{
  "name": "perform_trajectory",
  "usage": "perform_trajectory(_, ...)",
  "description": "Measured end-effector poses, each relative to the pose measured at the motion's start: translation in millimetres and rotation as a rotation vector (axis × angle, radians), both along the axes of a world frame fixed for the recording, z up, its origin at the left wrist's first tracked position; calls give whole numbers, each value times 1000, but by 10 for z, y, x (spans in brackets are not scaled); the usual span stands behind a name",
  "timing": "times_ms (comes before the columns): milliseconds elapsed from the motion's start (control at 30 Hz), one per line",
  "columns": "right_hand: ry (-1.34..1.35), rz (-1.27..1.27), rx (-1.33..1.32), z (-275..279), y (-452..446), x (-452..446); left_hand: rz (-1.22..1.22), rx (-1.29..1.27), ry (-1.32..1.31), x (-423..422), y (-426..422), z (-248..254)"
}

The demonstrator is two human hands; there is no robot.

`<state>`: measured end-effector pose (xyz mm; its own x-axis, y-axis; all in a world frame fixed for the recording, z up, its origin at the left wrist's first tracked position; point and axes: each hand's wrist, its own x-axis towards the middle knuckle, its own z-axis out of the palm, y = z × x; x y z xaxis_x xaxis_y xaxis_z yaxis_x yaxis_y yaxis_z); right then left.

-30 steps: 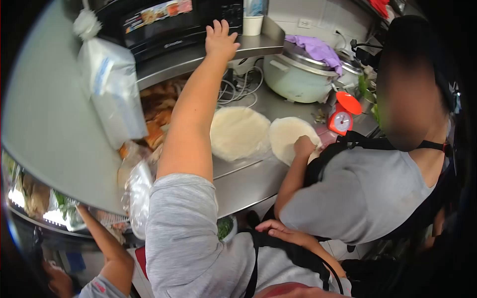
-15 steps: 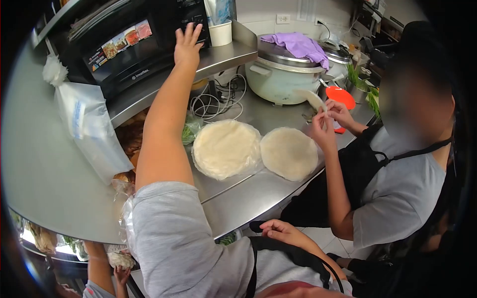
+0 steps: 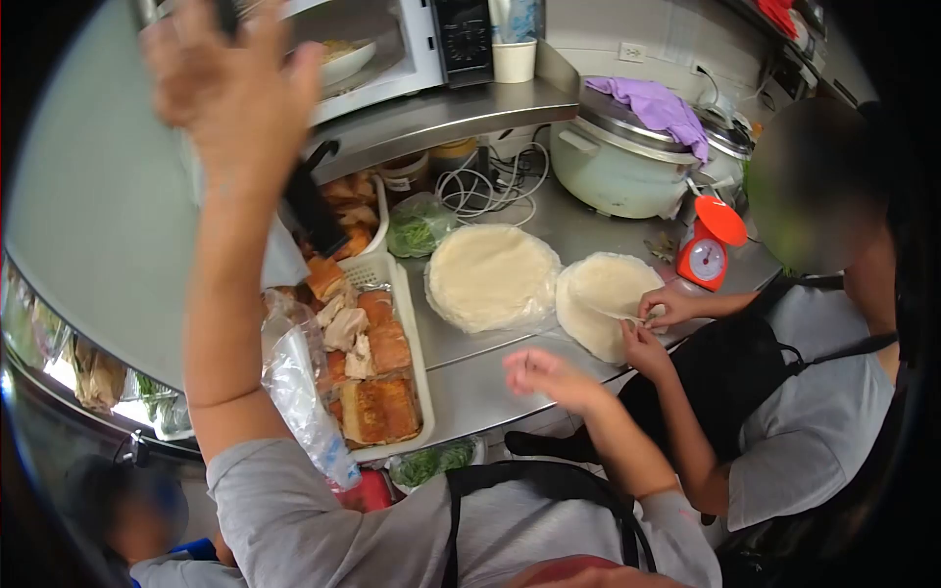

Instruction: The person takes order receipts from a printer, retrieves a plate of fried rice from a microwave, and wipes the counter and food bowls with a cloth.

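My left hand (image 3: 230, 93) is raised at the upper left, blurred, with its fingers apart over the swung-out door (image 3: 316, 211) of the microwave (image 3: 463, 44). The top of that hand runs to the frame edge, so I cannot make out how it touches the door. Inside the microwave stands a white bowl (image 3: 350, 65) with food in it. My right hand (image 3: 549, 377) hovers at the counter's front edge, loosely curled and holding nothing. Past it lie a stack of round pale wrappers (image 3: 493, 277) on plastic and a second round stack (image 3: 591, 318).
A white basket (image 3: 420, 377) holds browned meat slabs. A bag of greens (image 3: 420, 225), a large pot (image 3: 618, 171) under a purple cloth (image 3: 652, 110) and a red scale (image 3: 706, 260) stand behind. At right, a co-worker's hands (image 3: 652, 328) handle a wrapper.
The microwave door has swung open, showing the bowl. My left hand has moved left from the control panel, and my right hand has risen towards the counter. The co-worker's hands have lowered to the wrappers.
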<state>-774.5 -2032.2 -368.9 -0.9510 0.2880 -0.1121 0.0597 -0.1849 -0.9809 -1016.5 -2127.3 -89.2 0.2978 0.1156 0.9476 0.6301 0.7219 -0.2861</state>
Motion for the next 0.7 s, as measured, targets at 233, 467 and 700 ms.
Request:
perform_trajectory(233, 319, 123, -74, 1368, 759, -1563, -158, 0, -50, -544, -1068, 157)
perform_trajectory(467, 450, -197, -219, 2398, 1128, -3369, -198, -45, -69, -821, -1529, 93)
perform_trajectory(700, 211, -407, -143, 2732, 1373, -4537, -364, -119, -202, -998, -1723, 121)
